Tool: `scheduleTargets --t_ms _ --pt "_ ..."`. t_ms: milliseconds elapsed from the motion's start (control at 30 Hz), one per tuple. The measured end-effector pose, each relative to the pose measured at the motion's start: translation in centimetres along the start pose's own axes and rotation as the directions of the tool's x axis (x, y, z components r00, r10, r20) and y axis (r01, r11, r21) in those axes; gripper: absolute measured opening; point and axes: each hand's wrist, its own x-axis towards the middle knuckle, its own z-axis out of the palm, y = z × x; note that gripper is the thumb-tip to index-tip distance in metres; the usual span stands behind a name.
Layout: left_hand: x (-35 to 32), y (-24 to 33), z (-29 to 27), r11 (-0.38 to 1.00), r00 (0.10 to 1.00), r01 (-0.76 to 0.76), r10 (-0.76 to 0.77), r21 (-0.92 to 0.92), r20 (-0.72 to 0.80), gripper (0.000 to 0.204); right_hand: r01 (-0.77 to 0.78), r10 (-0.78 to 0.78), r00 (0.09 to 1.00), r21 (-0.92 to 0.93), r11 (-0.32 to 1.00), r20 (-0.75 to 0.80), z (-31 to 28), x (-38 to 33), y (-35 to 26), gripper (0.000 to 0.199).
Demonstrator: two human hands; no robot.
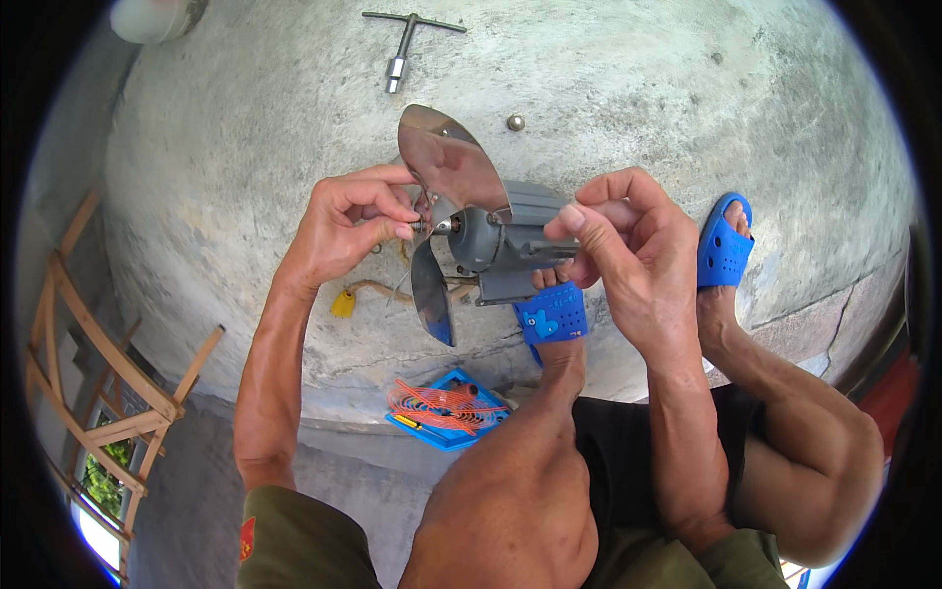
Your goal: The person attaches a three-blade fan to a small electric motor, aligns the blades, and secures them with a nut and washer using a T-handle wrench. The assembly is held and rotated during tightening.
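Observation:
I hold a grey fan motor with shiny metal blades above a round concrete slab. My left hand pinches something small at the blade hub, on the motor's shaft. My right hand grips the rear of the motor housing. One blade points up, another hangs down. My knees and feet in blue sandals sit below the motor.
On the concrete slab lie a T-handle socket wrench and a small metal nut or cap. A yellow plug with cord lies under the fan. An orange wire fan guard on a blue box sits lower. A wooden frame stands left.

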Motion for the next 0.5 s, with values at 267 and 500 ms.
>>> scheduleTargets --t_ms 267,500 --pt "0.1 0.4 0.2 1.000 1.000 0.016 -0.016 -0.002 -0.018 0.018 0.377 -0.354 0.926 -0.264 0.888 0.134 3.1 -1.9 2.9 0.020" --pt "0.0 0.4 0.2 1.000 1.000 0.018 -0.018 -0.004 -0.005 0.017 0.615 -0.600 0.770 -0.499 0.611 0.215 4.1 -2.0 4.2 0.034"
